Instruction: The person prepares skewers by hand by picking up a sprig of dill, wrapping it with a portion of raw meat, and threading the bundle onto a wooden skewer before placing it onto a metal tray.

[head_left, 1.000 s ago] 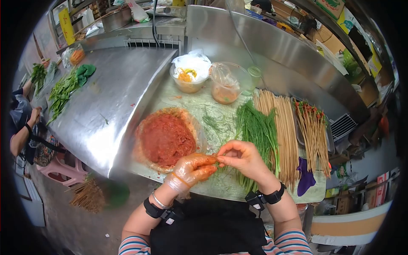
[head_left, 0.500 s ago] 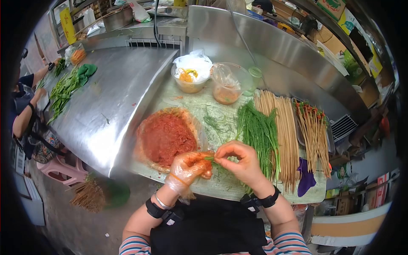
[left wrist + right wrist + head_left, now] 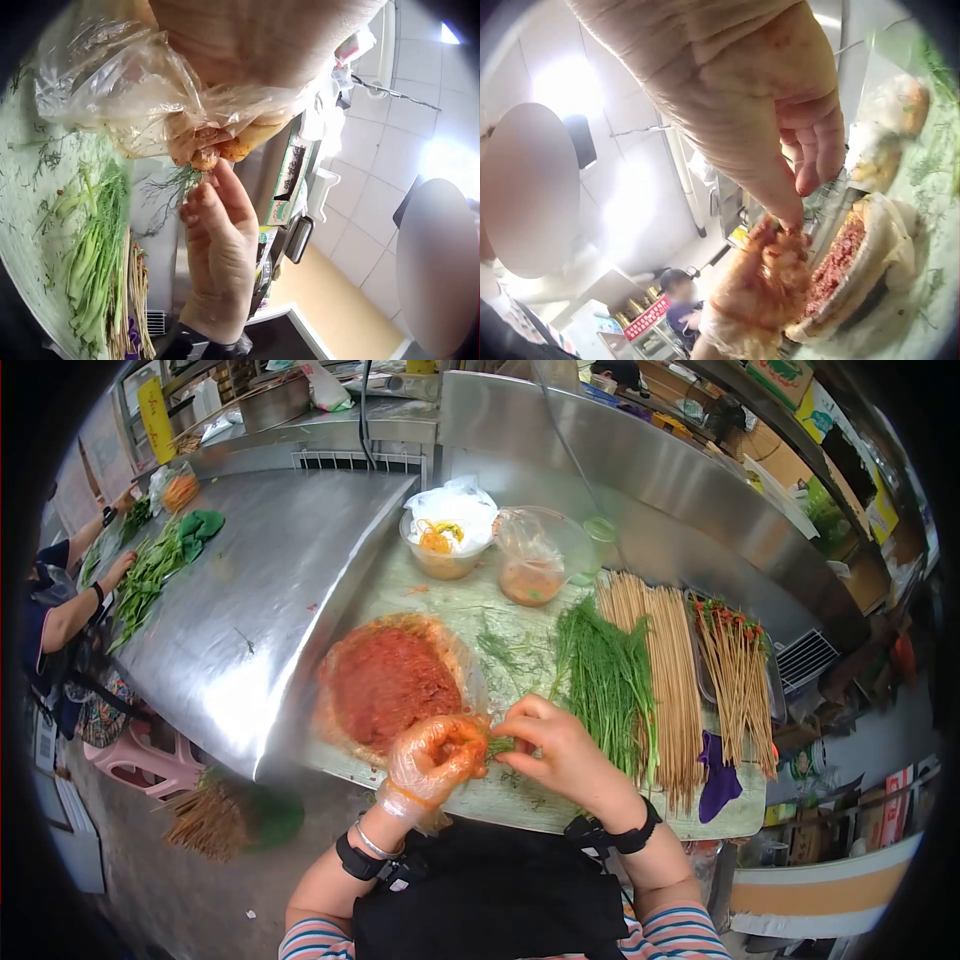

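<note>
My left hand, in a clear plastic glove smeared red, curls its fingers at the near edge of the bowl of red minced meat. It holds one end of a small dill sprig. My bare right hand pinches the same sprig between thumb and fingers, close against the gloved fingertips. Feathery dill fronds stick out between the two hands in the left wrist view. Right of my right hand lies a bunch of dill on the green board.
Bare wooden skewers lie beside the dill bunch, then skewers with red tips on a tray and a purple cloth. Two plastic tubs stand behind, one holding a white bag. Another person handles greens at the steel counter.
My gloved fingers have curled inward and turned over the sprig. My right hand went slightly left and its fingers bent more. The other person's arms reached over the greens.
</note>
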`<state>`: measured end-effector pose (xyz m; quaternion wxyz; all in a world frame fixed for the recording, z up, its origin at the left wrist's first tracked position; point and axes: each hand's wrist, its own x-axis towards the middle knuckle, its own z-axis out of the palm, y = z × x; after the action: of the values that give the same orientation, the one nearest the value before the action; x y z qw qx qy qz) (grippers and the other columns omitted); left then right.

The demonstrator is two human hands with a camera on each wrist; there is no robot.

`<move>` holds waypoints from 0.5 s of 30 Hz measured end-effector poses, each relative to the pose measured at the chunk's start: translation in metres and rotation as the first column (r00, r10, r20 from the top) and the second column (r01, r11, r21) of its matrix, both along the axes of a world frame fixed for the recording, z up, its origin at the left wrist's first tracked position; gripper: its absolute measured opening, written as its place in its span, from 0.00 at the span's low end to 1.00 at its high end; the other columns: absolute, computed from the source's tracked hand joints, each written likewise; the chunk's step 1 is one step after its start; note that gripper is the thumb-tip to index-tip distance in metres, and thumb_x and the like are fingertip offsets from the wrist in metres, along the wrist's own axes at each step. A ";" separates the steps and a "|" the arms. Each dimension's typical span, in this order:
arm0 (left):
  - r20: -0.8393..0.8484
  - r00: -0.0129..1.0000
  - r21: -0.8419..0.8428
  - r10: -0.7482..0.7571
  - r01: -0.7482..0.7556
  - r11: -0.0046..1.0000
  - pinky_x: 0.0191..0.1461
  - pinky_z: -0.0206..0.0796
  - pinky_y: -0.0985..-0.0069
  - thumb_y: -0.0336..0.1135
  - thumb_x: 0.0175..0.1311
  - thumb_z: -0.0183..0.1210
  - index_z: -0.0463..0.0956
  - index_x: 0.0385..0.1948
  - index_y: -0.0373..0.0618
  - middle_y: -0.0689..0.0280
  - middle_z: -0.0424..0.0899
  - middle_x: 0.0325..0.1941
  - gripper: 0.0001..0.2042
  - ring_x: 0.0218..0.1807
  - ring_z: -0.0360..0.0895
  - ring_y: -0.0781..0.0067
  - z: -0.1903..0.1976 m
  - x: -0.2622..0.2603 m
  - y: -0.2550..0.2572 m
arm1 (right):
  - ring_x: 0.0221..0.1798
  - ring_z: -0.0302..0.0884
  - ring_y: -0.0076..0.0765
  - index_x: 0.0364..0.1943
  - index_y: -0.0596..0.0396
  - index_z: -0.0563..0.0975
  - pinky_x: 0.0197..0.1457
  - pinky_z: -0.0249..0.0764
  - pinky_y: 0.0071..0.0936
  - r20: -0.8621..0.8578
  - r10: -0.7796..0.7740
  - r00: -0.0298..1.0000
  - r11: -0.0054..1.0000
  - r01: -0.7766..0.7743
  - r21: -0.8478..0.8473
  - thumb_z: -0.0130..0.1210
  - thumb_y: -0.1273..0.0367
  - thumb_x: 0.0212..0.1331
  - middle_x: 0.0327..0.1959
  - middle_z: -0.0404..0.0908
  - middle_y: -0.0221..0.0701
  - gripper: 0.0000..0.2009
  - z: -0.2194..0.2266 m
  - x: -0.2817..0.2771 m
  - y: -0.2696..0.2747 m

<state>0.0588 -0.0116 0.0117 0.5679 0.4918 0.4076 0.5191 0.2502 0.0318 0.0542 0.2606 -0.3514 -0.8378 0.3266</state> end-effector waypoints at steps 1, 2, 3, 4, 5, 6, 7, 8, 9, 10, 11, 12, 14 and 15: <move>0.066 0.998 -0.027 0.002 0.000 1.000 0.32 0.72 0.81 0.26 0.60 0.56 0.73 0.37 0.35 0.63 0.79 0.30 0.07 0.27 0.78 0.76 -0.002 0.000 -0.001 | 0.31 0.72 0.23 0.40 0.58 0.77 0.36 0.70 0.19 -0.001 0.025 1.000 0.999 -0.025 0.047 0.60 0.80 0.44 0.36 0.72 0.30 0.15 -0.011 0.002 0.005; 0.130 0.991 -0.053 0.009 -0.002 0.999 0.32 0.72 0.80 0.26 0.60 0.56 0.72 0.37 0.35 0.62 0.79 0.30 0.07 0.27 0.78 0.76 -0.006 0.000 -0.002 | 0.33 0.73 0.22 0.40 0.58 0.77 0.37 0.71 0.19 -0.003 0.054 0.999 0.994 -0.053 0.094 0.59 0.81 0.44 0.38 0.72 0.30 0.15 -0.016 0.001 0.007; 0.194 0.981 -0.079 0.017 -0.002 0.997 0.32 0.72 0.80 0.27 0.60 0.56 0.72 0.37 0.35 0.62 0.79 0.30 0.07 0.27 0.78 0.75 -0.010 0.000 -0.002 | 0.35 0.73 0.22 0.39 0.58 0.77 0.38 0.71 0.19 -0.099 -0.005 0.995 1.000 0.002 -0.030 0.58 0.81 0.45 0.38 0.72 0.30 0.14 -0.017 -0.002 0.005; 0.232 0.972 -0.111 0.024 0.002 0.994 0.31 0.72 0.79 0.27 0.60 0.56 0.71 0.38 0.35 0.61 0.79 0.30 0.08 0.26 0.78 0.75 -0.015 -0.001 -0.002 | 0.37 0.73 0.22 0.39 0.58 0.77 0.39 0.71 0.19 -0.185 -0.078 0.980 0.986 0.048 -0.160 0.58 0.82 0.45 0.39 0.73 0.30 0.13 -0.018 -0.004 0.002; 0.272 0.962 -0.141 0.028 0.011 0.990 0.31 0.73 0.79 0.27 0.60 0.56 0.71 0.38 0.35 0.61 0.79 0.30 0.08 0.26 0.78 0.75 -0.020 -0.002 -0.001 | 0.39 0.74 0.22 0.38 0.58 0.78 0.41 0.72 0.19 -0.256 -0.161 0.953 0.954 0.084 -0.289 0.57 0.83 0.46 0.40 0.73 0.30 0.13 -0.019 -0.006 -0.002; 0.313 0.949 -0.170 0.033 0.021 0.985 0.31 0.73 0.78 0.27 0.60 0.57 0.70 0.39 0.35 0.60 0.79 0.30 0.08 0.26 0.78 0.74 -0.024 -0.002 0.001 | 0.40 0.74 0.23 0.37 0.59 0.78 0.41 0.72 0.19 -0.367 -0.191 0.911 0.926 0.044 -0.375 0.57 0.83 0.47 0.39 0.73 0.30 0.12 -0.021 -0.009 -0.004; 0.336 0.941 -0.183 0.032 0.032 0.983 0.30 0.73 0.78 0.27 0.60 0.57 0.70 0.39 0.35 0.60 0.79 0.30 0.09 0.26 0.78 0.74 -0.025 -0.002 0.001 | 0.41 0.74 0.24 0.36 0.59 0.78 0.42 0.73 0.19 -0.466 -0.230 0.854 0.891 -0.007 -0.454 0.57 0.82 0.47 0.39 0.74 0.30 0.10 -0.024 -0.013 -0.007; 0.358 0.933 -0.198 0.032 0.042 0.979 0.30 0.73 0.78 0.27 0.60 0.57 0.70 0.39 0.36 0.60 0.79 0.30 0.09 0.26 0.78 0.74 -0.025 -0.001 0.001 | 0.42 0.74 0.24 0.35 0.59 0.78 0.43 0.73 0.19 -0.554 -0.278 0.785 0.850 -0.068 -0.523 0.57 0.82 0.48 0.38 0.74 0.30 0.09 -0.026 -0.015 -0.010; 0.379 0.925 -0.213 0.033 0.052 0.976 0.30 0.73 0.77 0.27 0.60 0.57 0.70 0.40 0.36 0.59 0.79 0.30 0.09 0.26 0.77 0.74 -0.026 -0.001 0.001 | 0.41 0.74 0.24 0.35 0.60 0.78 0.42 0.73 0.19 -0.539 -0.241 0.807 0.895 -0.029 -0.444 0.58 0.82 0.48 0.38 0.75 0.30 0.09 -0.027 -0.014 -0.012; 0.399 0.917 -0.190 0.000 0.083 0.978 0.30 0.73 0.77 0.27 0.60 0.56 0.70 0.40 0.36 0.60 0.79 0.30 0.09 0.26 0.77 0.74 -0.032 0.001 0.002 | 0.41 0.75 0.24 0.35 0.60 0.78 0.41 0.74 0.18 -0.522 -0.203 0.828 0.933 0.002 -0.360 0.58 0.81 0.49 0.38 0.75 0.30 0.08 -0.027 -0.013 -0.013; 0.411 0.911 -0.166 -0.027 0.104 0.981 0.29 0.73 0.77 0.27 0.60 0.56 0.70 0.40 0.37 0.60 0.79 0.29 0.09 0.25 0.77 0.74 -0.041 0.003 0.003 | 0.40 0.75 0.24 0.35 0.60 0.78 0.41 0.74 0.18 -0.507 -0.161 0.847 0.963 0.021 -0.269 0.58 0.80 0.49 0.38 0.76 0.30 0.08 -0.028 -0.015 -0.013; 0.417 0.907 -0.143 -0.050 0.119 0.983 0.29 0.73 0.77 0.27 0.60 0.56 0.70 0.40 0.37 0.60 0.79 0.29 0.09 0.25 0.77 0.74 -0.044 0.002 0.003 | 0.40 0.75 0.24 0.34 0.60 0.78 0.41 0.74 0.18 -0.486 -0.177 0.856 0.958 0.036 -0.286 0.59 0.80 0.49 0.38 0.76 0.31 0.08 -0.030 -0.014 -0.013; 0.350 0.935 -0.199 -0.062 0.139 0.970 0.30 0.72 0.78 0.26 0.59 0.57 0.70 0.39 0.37 0.62 0.78 0.29 0.09 0.25 0.77 0.75 -0.031 0.002 -0.002 | 0.39 0.76 0.25 0.33 0.61 0.78 0.41 0.74 0.18 -0.440 -0.206 0.874 0.946 0.062 -0.318 0.60 0.80 0.48 0.37 0.76 0.31 0.07 -0.036 -0.007 -0.016; 0.307 0.948 -0.178 -0.082 0.142 0.974 0.30 0.72 0.78 0.25 0.59 0.56 0.70 0.40 0.35 0.61 0.78 0.29 0.09 0.25 0.77 0.74 -0.029 0.001 -0.004 | 0.40 0.76 0.25 0.32 0.61 0.78 0.42 0.75 0.19 -0.477 -0.229 0.848 0.927 0.040 -0.373 0.60 0.81 0.47 0.36 0.76 0.33 0.07 -0.035 -0.006 -0.019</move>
<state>0.0600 -0.0158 -0.0169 0.6975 0.3717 0.3382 0.5108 0.2439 0.0124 0.0189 0.4299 -0.3510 -0.6393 0.5322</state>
